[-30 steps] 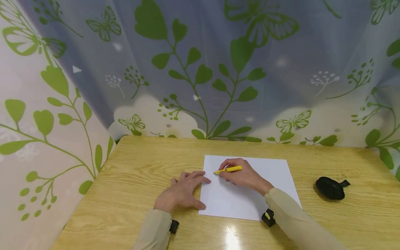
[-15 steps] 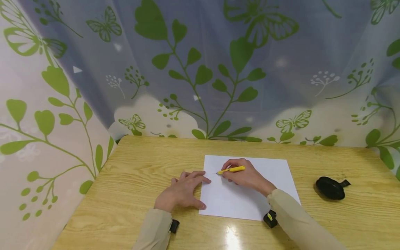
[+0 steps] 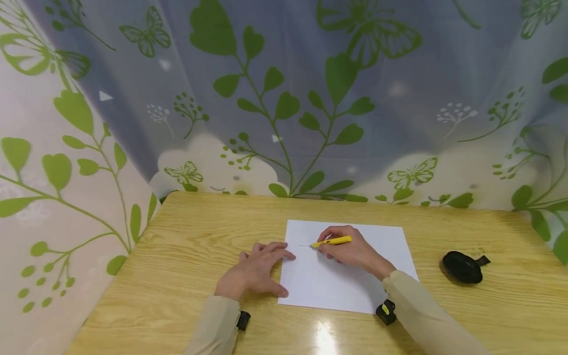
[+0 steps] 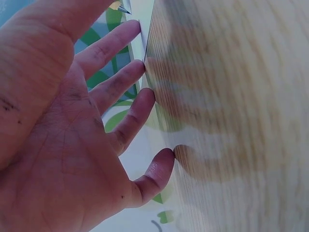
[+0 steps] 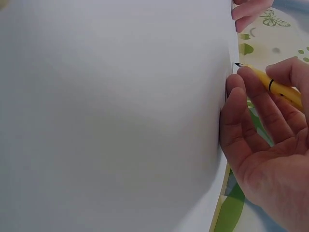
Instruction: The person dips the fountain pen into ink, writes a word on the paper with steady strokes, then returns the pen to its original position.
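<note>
A white sheet of paper (image 3: 328,288) lies on the wooden table, with a short thin dark line (image 3: 303,245) near its upper left. My right hand (image 3: 358,252) pinches a yellow pencil (image 3: 339,240), its dark tip at the right end of that line. In the right wrist view, the pencil (image 5: 263,77) slants between thumb and fingers, and the other fingers curl close by the paper. Fingers spread, my left hand (image 3: 255,273) rests across the paper's left edge. The left wrist view has its fingertips down along the table and sheet.
To the right of the paper sits a small black oval dish-like object (image 3: 463,267) with a short tab. A curtain (image 3: 248,123) with leaves and butterflies hangs behind the wooden table (image 3: 199,231). Black wrist cameras sit under both sleeves.
My right hand has moved a little to the right with the pencil, and a thin line has appeared and lengthened behind its tip. The left hand stays in place; the head view shifts slightly.
</note>
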Demonstrator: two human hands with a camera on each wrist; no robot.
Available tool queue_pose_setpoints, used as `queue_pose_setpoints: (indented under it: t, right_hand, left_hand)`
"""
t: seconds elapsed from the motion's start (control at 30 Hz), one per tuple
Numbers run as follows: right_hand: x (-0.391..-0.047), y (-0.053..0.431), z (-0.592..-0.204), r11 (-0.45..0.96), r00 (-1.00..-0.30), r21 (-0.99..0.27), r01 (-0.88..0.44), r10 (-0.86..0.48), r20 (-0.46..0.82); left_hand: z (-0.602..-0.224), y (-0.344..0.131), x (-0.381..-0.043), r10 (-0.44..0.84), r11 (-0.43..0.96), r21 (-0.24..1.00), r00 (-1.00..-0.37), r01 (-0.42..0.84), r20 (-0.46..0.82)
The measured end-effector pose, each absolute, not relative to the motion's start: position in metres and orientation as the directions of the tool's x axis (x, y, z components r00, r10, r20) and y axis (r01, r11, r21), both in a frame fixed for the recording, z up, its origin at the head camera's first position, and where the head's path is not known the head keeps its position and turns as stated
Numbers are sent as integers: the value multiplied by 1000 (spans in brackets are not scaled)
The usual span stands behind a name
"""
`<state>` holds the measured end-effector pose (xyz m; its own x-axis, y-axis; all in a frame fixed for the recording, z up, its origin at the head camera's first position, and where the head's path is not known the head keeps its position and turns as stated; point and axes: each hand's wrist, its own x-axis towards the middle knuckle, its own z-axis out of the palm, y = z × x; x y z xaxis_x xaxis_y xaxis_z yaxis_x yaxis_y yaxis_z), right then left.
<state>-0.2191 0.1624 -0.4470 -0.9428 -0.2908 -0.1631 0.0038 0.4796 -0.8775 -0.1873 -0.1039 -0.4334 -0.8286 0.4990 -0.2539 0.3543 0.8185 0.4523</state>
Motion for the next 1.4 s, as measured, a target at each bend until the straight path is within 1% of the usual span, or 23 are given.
queue_pose_setpoints:
  t: [0.3, 0.57, 1.4]
  right_hand:
    - [-217, 168, -450, 489, -951, -872, 15, -263, -164]
    - [-214, 173, -448, 505, -955, -862, 32, -240, -176]
    - [-209, 193, -450, 494, -959, -869, 32, -230, -166]
  left_hand:
    - [-432, -104, -186, 500, 818, 450, -830, 359, -247]
    - [-433, -103, -185, 490, 817, 468, -834, 337, -255]
    - [-434, -103, -185, 495, 811, 475, -833, 342, -246]
